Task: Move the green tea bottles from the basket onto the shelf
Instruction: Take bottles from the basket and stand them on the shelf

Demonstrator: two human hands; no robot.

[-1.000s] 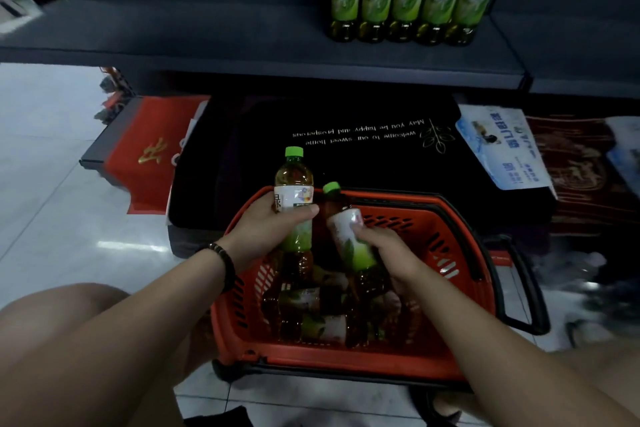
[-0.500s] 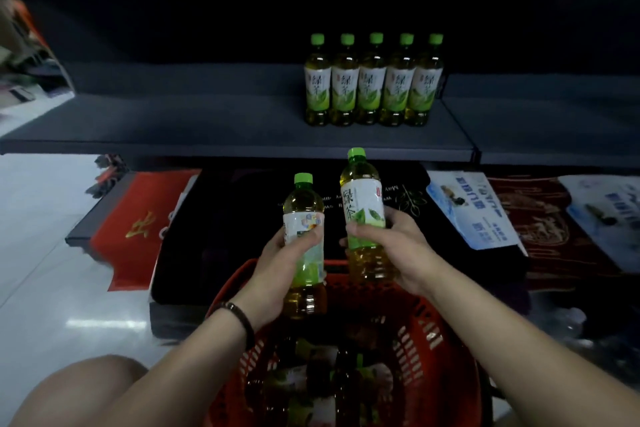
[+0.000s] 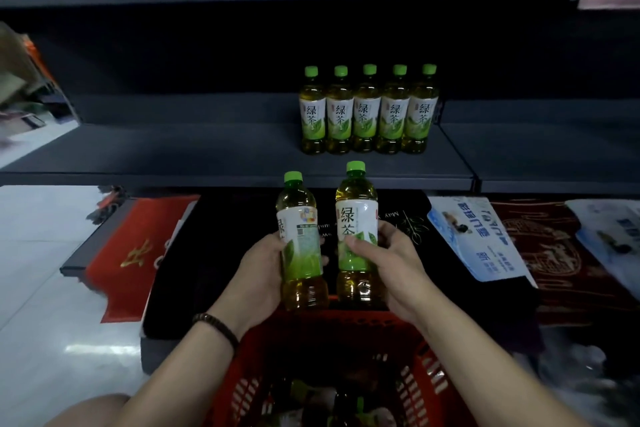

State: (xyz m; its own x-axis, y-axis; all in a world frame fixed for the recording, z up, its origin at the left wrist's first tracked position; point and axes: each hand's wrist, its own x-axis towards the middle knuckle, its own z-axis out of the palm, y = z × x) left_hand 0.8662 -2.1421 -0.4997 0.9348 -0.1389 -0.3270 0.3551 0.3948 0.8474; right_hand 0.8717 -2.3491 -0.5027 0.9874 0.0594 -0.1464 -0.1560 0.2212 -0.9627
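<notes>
A red basket [image 3: 332, 329] sits nearest, more bottles lying inside. Above it, the left hand [image 3: 258, 274] and right hand [image 3: 398, 267] each grip an upright green tea bottle: left bottle [image 3: 301, 246], right bottle [image 3: 356, 236]. Beyond, five bottles [image 3: 367, 111] stand in a row on the dark shelf [image 3: 207, 149].

The five bottles on the shelf [image 3: 369, 111] at 12 o'clock each carry a white and green label printed 绿茶 in green. The bottle in the right hand [image 3: 356, 236] shows the same 绿茶 facing the camera; the bottle in the left hand [image 3: 300, 243] is turned, so only part of 绿 shows beside small print too fine to read. Behind them the black mat [image 3: 398, 218] bears upside-down white script, partly hidden, beginning "May". The blue leaflet [image 3: 481, 239] at 2 o'clock has upside-down Chinese text, not legible
</notes>
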